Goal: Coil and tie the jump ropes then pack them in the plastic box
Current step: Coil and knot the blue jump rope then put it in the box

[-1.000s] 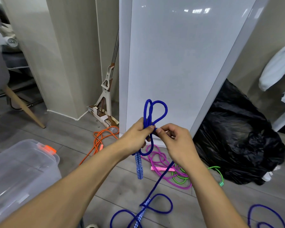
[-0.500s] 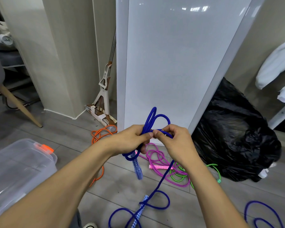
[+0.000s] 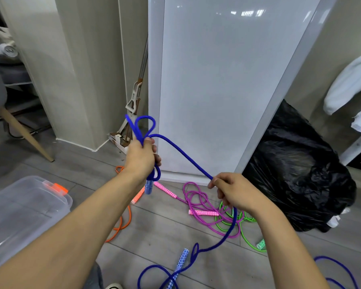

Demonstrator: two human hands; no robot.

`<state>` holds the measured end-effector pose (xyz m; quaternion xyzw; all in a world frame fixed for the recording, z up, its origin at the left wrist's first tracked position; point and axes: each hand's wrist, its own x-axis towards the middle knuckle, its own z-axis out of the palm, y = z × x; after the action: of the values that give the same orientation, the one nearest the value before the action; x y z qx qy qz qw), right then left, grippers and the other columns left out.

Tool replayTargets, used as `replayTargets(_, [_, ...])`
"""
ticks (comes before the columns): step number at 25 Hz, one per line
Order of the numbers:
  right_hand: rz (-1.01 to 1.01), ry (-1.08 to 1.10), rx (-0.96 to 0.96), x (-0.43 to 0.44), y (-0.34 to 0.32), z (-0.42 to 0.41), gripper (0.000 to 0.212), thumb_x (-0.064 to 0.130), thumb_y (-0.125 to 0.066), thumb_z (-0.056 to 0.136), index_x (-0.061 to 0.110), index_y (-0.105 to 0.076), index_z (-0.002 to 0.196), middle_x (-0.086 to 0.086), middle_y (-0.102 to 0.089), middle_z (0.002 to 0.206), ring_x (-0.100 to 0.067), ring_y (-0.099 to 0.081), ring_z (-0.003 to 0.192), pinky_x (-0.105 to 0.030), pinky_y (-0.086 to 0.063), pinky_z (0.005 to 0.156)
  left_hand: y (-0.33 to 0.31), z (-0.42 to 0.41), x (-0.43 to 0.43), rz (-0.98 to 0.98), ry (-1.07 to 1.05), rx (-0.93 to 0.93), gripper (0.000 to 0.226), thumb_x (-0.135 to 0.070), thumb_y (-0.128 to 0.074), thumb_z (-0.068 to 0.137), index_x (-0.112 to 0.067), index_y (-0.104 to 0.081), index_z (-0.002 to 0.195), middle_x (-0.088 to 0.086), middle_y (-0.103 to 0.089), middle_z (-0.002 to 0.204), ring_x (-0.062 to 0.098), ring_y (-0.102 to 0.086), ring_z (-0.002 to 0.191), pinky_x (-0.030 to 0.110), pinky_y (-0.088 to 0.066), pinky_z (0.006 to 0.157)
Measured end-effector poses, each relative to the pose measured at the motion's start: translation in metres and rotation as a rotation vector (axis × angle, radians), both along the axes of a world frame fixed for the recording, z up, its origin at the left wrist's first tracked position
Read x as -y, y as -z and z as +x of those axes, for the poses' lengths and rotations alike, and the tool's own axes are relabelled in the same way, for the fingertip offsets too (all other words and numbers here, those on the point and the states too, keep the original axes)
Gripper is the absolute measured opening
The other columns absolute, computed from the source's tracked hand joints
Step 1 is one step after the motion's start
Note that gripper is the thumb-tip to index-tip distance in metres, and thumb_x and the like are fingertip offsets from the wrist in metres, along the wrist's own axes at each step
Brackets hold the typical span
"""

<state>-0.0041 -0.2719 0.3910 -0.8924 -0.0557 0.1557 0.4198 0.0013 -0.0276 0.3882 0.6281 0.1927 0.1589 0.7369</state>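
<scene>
- Left hand (image 3: 141, 157): raised in front of the white panel (image 3: 217, 80), with its fingers curled round the gathered loops of the blue jump rope (image 3: 181, 155). Two loops stand out above the fist. A short bight and one blue handle (image 3: 148, 186) hang below it.
- Right hand (image 3: 231, 190): lower and to the right, well apart from the left hand, pinching a single strand of the same rope. The strand runs straight between the two hands.
- Below the right hand the rope drops to the floor (image 3: 165, 226), curls once and ends at the second blue handle (image 3: 180, 261), which lies flat near the bottom edge.
- Plastic box (image 3: 19, 215): on the floor at the left edge, beside the left forearm, with an orange latch (image 3: 56, 187) at its rim.
- Boundaries: the white panel stands ahead and the black bag (image 3: 296, 174) sits to its right. A mop (image 3: 133, 101) leans in the corner at the panel's left, and a chair leg (image 3: 23, 134) is at far left.
- Floor room: a bare strip lies between the box and the ropes, crossed by the orange jump rope (image 3: 123, 222). The pink jump rope (image 3: 196, 197) and green jump rope (image 3: 246, 232) lie tangled under the right hand, near the panel's base.
- Change: half a second earlier both hands met at the bundle, with the right fingertips at the loops. The right hand has since drawn away down and right, pulling the strand out between the hands.
</scene>
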Motion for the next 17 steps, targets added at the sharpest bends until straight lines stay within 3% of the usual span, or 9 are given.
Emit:
replayTargets(3, [0.046, 0.14, 0.074, 0.003, 0.001, 0.005, 0.03, 0.007, -0.045, 0.1, 0.013, -0.073, 0.091, -0.005, -0.059, 0.065, -0.018, -0.048, 0.053, -0.027, -0.039, 0.053, -0.001, -0.003, 0.003, -0.14, -0.041, -0.027, 0.021, -0.02, -0.038, 0.107, -0.011, -0.054, 0.097, 0.007, -0.057, 0.076, 0.02, -0.056, 0.054, 0.037, -0.053, 0.058])
replayTargets(7, [0.428, 0.322, 0.21, -0.017, -0.011, -0.001, 0.01, 0.007, -0.055, 0.098, 0.011, -0.063, 0.102, -0.002, -0.077, 0.078, -0.012, -0.055, 0.055, -0.027, -0.045, 0.056, -0.013, -0.016, 0.022, -0.151, 0.141, -0.025, 0.019, -0.016, -0.039, 0.107, -0.008, -0.054, 0.101, 0.011, -0.07, 0.087, 0.025, -0.068, 0.064, 0.038, -0.061, 0.063])
replayTargets(9, [0.517, 0.342, 0.238, -0.03, -0.016, -0.008, 0.004, 0.01, -0.059, 0.097, 0.01, -0.062, 0.1, 0.001, -0.079, 0.082, -0.009, -0.058, 0.054, -0.025, -0.047, 0.054, -0.016, -0.022, 0.033, -0.146, 0.236, -0.034, 0.018, -0.016, -0.039, 0.107, -0.007, -0.055, 0.104, 0.011, -0.074, 0.094, 0.028, -0.073, 0.074, 0.039, -0.062, 0.068])
replayTargets(12, [0.524, 0.32, 0.257, -0.046, -0.017, -0.019, 0.002, 0.013, -0.062, 0.097, 0.013, -0.063, 0.095, -0.002, -0.077, 0.075, -0.011, -0.056, 0.047, -0.023, -0.044, 0.046, -0.016, -0.031, 0.048, -0.111, 0.318, -0.036, 0.019, -0.018, -0.041, 0.107, -0.008, -0.056, 0.111, 0.008, -0.076, 0.1, 0.026, -0.076, 0.083, 0.038, -0.063, 0.07])
replayTargets(14, [0.487, 0.279, 0.291, -0.055, -0.014, -0.025, 0.005, 0.015, -0.064, 0.097, 0.016, -0.065, 0.091, -0.002, -0.074, 0.066, -0.009, -0.056, 0.043, -0.02, -0.043, 0.046, -0.016, -0.034, 0.056, -0.098, 0.332, -0.036, 0.016, -0.017, -0.044, 0.106, -0.011, -0.058, 0.108, 0.005, -0.075, 0.098, 0.019, -0.076, 0.077, 0.033, -0.062, 0.065])
replayTargets(17, [0.417, 0.25, 0.346, -0.063, -0.01, -0.03, 0.009, 0.018, -0.065, 0.096, 0.019, -0.069, 0.087, 0.0, -0.072, 0.062, -0.004, -0.066, 0.052, -0.015, -0.047, 0.051, -0.012, -0.034, 0.06, -0.068, 0.318, -0.046, 0.016, -0.017, -0.048, 0.104, -0.011, -0.063, 0.107, 0.009, -0.073, 0.095, 0.016, -0.075, 0.072, 0.03, -0.062, 0.062])
